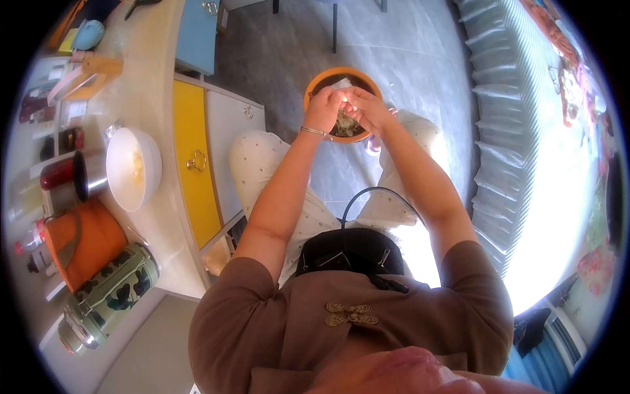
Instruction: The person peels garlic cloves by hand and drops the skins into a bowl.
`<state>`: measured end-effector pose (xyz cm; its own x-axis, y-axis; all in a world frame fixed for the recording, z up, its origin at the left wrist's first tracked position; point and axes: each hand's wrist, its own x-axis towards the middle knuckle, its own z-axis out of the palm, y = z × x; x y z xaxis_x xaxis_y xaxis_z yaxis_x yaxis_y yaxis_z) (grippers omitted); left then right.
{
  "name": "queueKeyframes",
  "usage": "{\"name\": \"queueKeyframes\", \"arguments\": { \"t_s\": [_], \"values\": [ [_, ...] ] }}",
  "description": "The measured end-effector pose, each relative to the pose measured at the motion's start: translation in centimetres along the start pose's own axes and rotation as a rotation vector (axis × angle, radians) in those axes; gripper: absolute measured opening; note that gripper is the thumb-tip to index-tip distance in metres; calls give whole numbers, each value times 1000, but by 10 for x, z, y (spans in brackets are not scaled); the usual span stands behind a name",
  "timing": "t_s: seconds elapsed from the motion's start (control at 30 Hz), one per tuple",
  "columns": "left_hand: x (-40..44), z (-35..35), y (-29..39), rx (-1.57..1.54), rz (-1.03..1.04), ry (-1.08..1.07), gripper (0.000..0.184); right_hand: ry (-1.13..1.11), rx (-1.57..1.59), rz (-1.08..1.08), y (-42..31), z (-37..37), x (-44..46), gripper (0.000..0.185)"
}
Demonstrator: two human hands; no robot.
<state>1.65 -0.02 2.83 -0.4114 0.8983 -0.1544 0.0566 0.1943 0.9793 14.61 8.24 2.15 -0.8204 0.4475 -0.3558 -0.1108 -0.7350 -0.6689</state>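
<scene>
While the left hand point(321, 110) and the right hand point(371, 110) meet tip to tip over the bin point(350, 138), the fingers of both are bent and drawn in narrow, seemingly pinching one small pale piece point(344, 99) between them. It sits where the two sets of tips come together, above the bin's opening, and the fingers cover so much of it that its outline and exact kind cannot be told.

By its size against the fingertips, it should weigh next to nothing, so grip strength is no concern. It is probably firm inside yet easily bruised or nicked by a nail, and any damp face would make it slick. The best hold would be a light pinch at its sides with thumb and forefinger of one hand, leaving an end free for the other.

Pale, flaky scraps point(346, 125) lie in the bin below; they look dry, thin and crumbly, likely to cling or drift. On the surface point(141, 98) to the person's left, the bowl point(121, 174) holds yellowish bits point(137, 167); smooth-walled and probably light, it would be best taken by the rim.
</scene>
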Motion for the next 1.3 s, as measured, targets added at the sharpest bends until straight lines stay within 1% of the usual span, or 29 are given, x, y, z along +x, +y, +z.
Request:
{"name": "queueKeyframes", "arguments": {
  "t_s": [0.1,0.17,0.2,0.27,0.37,0.47,0.6,0.67,0.7,0.77,0.8,0.87,0.9,0.97,1.0,1.07,1.1,1.17,1.2,1.27,1.3],
  "values": [
    [1,0,-5,-66,-41,3,24,-47,42,-13,0,-1,0,25],
    [1,-1,-4,-327,-146,-9,21,-75,65,-22,-2,-1,0,26],
    [2,-1,-8,-327,-146,-9,21,-75,65,-22,-3,0,0,26],
    [4,0,-14,-24,1,118,21,-63,73,-25,-4,1,-1,25],
    [-5,1,14,-3,48,99,22,-8,94,-8,-7,5,-2,24],
    [-13,-1,32,65,3,42,24,-5,14,-25,-6,6,-2,24],
    [-5,3,7,74,78,100,29,-25,37,-28,-1,1,1,25],
    [4,3,-15,-79,-25,153,35,-85,92,-12,-1,1,1,27],
    [4,1,-9,-79,-24,153,35,-86,91,-13,-3,3,-1,27],
    [3,-5,5,-151,-253,153,36,-86,102,21,-10,6,-4,27],
    [2,-6,6,-151,-252,152,36,-86,102,20,-12,6,-5,27],
    [2,-9,7,-15,-169,209,33,-107,94,24,-16,8,-8,28],
    [3,-8,5,-14,-169,208,33,-107,96,23,-17,9,-9,28],
    [5,-7,-1,-28,-56,288,27,-87,82,16,-18,10,-10,28],
    [4,-5,1,-28,-56,286,27,-86,82,15,-17,10,-9,28],
    [4,-2,6,-135,130,311,19,-52,99,2,-16,11,-9,26],
    [2,-3,12,-135,130,310,19,-52,99,2,-14,8,-7,26],
    [-4,-6,25,-125,211,119,13,-80,94,-24,-9,1,-3,22],
    [-5,-4,25,-125,210,118,13,-79,95,-24,-8,0,-2,22],
    [-7,1,26,-322,146,-51,10,-58,123,-24,-5,-1,-1,21],
    [-6,1,21,-322,144,-49,10,-59,124,-22,-4,-1,-1,21]
  ]
}}
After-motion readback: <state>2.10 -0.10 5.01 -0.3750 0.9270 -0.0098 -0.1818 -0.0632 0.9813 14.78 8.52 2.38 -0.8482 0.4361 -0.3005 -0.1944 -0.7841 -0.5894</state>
